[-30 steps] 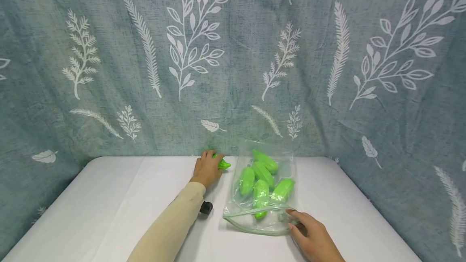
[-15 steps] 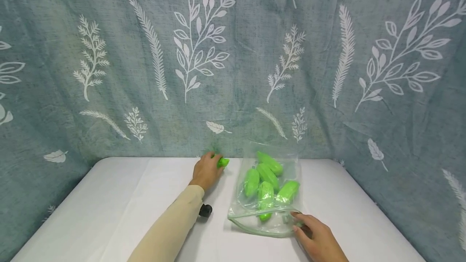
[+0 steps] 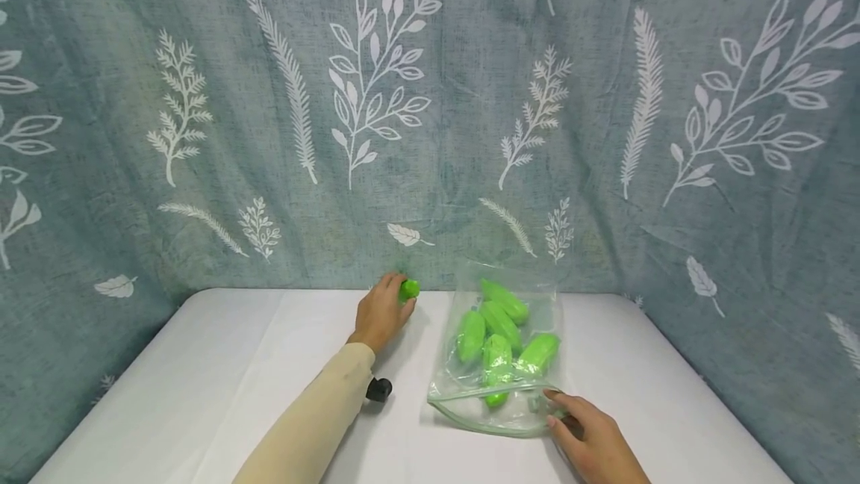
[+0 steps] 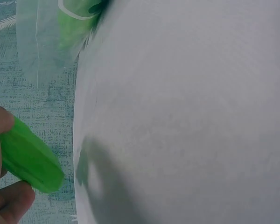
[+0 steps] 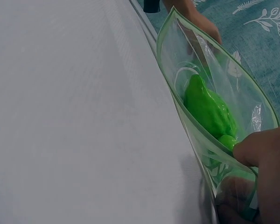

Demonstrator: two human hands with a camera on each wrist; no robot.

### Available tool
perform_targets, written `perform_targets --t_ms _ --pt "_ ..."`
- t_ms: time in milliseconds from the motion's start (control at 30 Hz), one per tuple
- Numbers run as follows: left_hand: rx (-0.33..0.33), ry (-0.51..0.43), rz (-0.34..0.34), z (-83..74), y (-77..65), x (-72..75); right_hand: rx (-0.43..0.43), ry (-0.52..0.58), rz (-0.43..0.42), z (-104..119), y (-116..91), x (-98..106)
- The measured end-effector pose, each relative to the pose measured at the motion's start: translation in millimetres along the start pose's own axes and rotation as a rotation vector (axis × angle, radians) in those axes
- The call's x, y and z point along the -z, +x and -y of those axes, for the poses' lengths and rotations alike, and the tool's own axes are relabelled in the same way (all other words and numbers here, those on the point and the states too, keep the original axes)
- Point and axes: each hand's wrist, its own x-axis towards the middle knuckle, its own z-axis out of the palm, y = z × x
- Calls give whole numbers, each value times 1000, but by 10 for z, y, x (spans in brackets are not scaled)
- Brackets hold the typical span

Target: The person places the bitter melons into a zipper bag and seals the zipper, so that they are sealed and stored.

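At the far edge of the table, my left hand (image 3: pixel 383 316) holds a bright green, elongated, ridged vegetable-like piece (image 3: pixel 409 290). In the left wrist view the fingers and thumb grip one end of it, and its blunt end sticks out. A clear zip bag (image 3: pixel 510 415) lies flat with its green-edged mouth toward me. My right hand (image 3: pixel 591 439) pinches the mouth's right corner, and the right wrist view shows the mouth gaping. Inside the bag lie several similar green pieces (image 3: pixel 499 357), one of them with a pointed tip (image 5: pixel 207 107).
A white cloth covers the table (image 3: pixel 269 372). Behind it hangs a blue-green curtain (image 3: pixel 470 133) with white leaf prints, close to the back edge. A small black device (image 3: pixel 379 390) sits at my left wrist.
The green piece in my left hand has risen a little and turned, so its end now faces the camera. The head view has shifted slightly left. My right hand stays on the bag's corner.
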Motion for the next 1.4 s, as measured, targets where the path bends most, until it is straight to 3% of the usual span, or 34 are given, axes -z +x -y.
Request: perform_targets --t_ms 233,433,767,933,1200,1400 --pt "83 -61 1 -3 -37 -5 11 4 -7 -13 7 -13" --pt "161 -180 -35 -121 -79 -16 -5 -22 -1 -2 -9 32" --pt "171 -304 -27 -170 -176 53 -3 -27 5 -28 0 38" --pt "213 -378 -6 -154 -214 73 0 -24 5 -22 1 38" --pt "258 -471 -34 -157 -257 113 7 -25 -10 -11 -11 40" --pt "334 -536 -67 -166 -344 218 29 -16 -9 -2 7 15"
